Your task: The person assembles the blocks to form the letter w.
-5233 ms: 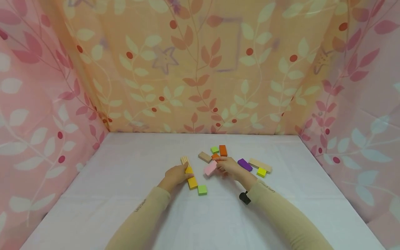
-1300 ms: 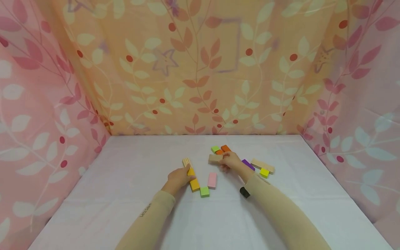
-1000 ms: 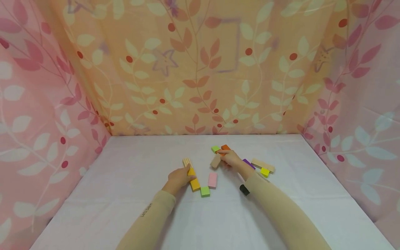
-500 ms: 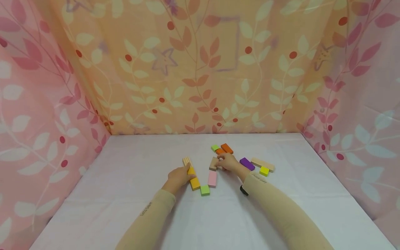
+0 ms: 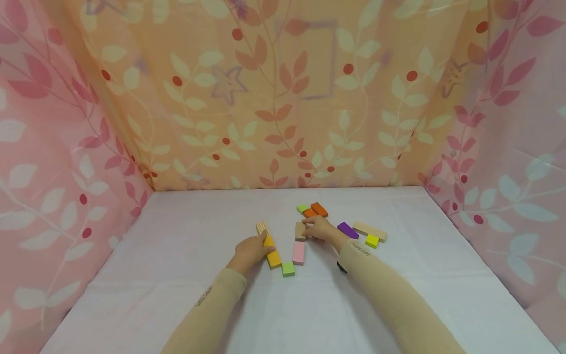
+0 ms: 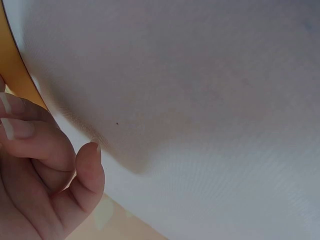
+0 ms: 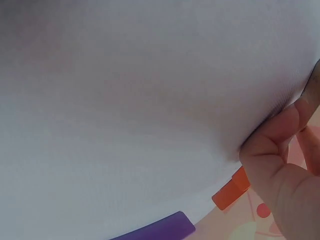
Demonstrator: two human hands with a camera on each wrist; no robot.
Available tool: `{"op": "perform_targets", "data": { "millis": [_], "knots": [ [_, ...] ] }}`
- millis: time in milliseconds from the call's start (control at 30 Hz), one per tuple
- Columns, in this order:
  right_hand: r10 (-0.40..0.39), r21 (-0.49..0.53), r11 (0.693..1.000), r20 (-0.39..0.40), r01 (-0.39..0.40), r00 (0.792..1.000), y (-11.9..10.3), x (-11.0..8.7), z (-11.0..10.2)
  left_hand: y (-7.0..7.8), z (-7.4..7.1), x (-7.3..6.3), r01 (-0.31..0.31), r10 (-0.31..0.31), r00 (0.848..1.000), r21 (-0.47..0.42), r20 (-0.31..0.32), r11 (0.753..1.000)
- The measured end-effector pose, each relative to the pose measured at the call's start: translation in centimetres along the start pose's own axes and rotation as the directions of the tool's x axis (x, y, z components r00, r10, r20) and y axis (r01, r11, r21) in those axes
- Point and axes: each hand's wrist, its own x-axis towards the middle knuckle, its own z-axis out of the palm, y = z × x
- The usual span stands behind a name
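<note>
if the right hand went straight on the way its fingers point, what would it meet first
The tan block, directly ahead of the right hand, which seems to pinch its edge; exact contact is hard to judge.

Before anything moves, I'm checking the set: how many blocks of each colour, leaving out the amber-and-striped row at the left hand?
Wood-coloured blocks: 2
Green blocks: 2
Orange blocks: 2
Pink block: 1
Purple block: 1
Yellow block: 1
Total: 9

yellow-orange block (image 6: 13, 67) partly outside left-wrist view
</note>
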Motion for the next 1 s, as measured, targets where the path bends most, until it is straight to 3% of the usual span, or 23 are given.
{"op": "perform_targets", "data": {
  "millis": [467, 1000],
  "knots": [
    [0.016, 0.032, 0.999, 0.028, -0.017, 0.999, -0.06, -0.35, -0.08, 0.05, 0.03, -0.15, -0.013, 0.013, 1.0, -0.014, -0.001, 1.0],
    [0.03, 0.081, 0.996, 0.006, -0.03, 1.0, 0.28, -0.38, 0.18, -0.15, 0.21, -0.23, -0.04, 0.04, 0.999, -0.029, -0.016, 0.999]
  ]
}}
